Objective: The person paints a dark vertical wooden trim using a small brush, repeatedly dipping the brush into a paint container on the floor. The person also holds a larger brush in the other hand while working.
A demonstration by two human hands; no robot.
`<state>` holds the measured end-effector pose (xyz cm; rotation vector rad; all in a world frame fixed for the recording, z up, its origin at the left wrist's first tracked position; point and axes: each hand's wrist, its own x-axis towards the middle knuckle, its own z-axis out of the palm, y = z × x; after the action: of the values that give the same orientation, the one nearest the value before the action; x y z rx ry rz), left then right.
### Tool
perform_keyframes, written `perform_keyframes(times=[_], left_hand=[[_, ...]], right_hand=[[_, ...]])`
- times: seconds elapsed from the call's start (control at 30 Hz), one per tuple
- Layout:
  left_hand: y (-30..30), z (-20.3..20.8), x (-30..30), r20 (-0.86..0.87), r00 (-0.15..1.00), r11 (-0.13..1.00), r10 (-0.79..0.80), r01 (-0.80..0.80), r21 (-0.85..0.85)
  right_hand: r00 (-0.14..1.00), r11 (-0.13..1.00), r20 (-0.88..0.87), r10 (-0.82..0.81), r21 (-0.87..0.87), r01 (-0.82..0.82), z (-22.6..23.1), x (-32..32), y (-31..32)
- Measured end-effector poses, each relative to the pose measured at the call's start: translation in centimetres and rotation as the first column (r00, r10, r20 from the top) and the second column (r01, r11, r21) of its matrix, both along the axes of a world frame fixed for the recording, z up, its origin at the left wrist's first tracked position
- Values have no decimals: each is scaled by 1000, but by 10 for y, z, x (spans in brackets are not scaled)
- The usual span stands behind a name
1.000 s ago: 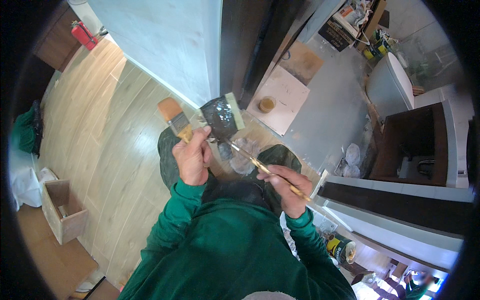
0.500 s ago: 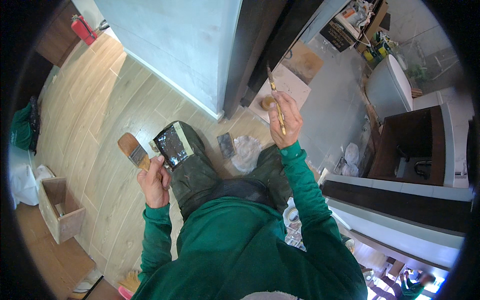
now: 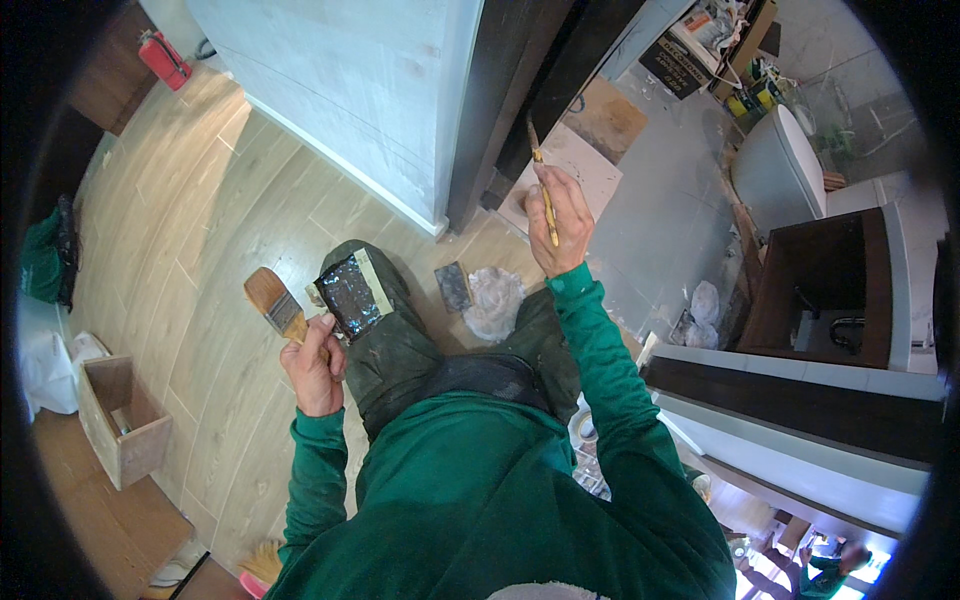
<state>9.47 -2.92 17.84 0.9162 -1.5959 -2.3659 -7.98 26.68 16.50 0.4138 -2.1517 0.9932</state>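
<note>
My left hand (image 3: 316,370) is closed around the handle of a wide flat paintbrush (image 3: 270,297) with brown bristles. The same hand also grips the edge of a small tray (image 3: 352,296) with dark, glossy liquid inside and pale tape along its rim; it is over my left knee. Out in front on the right, my right hand (image 3: 563,222) pinches a thin paintbrush (image 3: 545,195) with a yellowish handle. Its dark tip points up toward the dark door frame (image 3: 520,100); whether it touches the frame I cannot tell.
A dark flat block (image 3: 452,287) and a crumpled white cloth (image 3: 494,302) lie on the floor between my knees. To the left stands a wooden box (image 3: 122,420). A red fire extinguisher (image 3: 164,60) is at the far left, a toilet (image 3: 780,165) at the right. Another person appears lower right.
My right hand with the thin brush has moved slightly farther away and left, closer to the door frame. The left hand, wide brush and tray have shifted a little right.
</note>
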Motion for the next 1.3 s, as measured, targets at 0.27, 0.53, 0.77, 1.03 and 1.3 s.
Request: perform_keyframes(times=[0.27, 0.53, 0.77, 1.03, 1.3], left_hand=[[0, -3, 1, 3, 1000, 1000, 1, -1, -10], [0, -6, 3, 16, 1000, 1000, 0, 0, -15], [-2, -10, 4, 13, 1000, 1000, -15, 15, -10], [0, -10, 3, 30, 999, 1000, 12, -11, -5], [-1, -14, 3, 27, 1000, 1000, -6, 6, -5]], right_hand=[[1000, 1000, 14, -9, -25, 9, -5, -8, -1], [999, 1000, 44, 3, -21, -2, -10, -2, -5], [999, 997, 41, -5, -74, 8, -7, -7, -4], [1000, 998, 16, -19, -52, 19, -5, -4, -8], [995, 995, 97, -34, -85, 42, -4, -6, -10]])
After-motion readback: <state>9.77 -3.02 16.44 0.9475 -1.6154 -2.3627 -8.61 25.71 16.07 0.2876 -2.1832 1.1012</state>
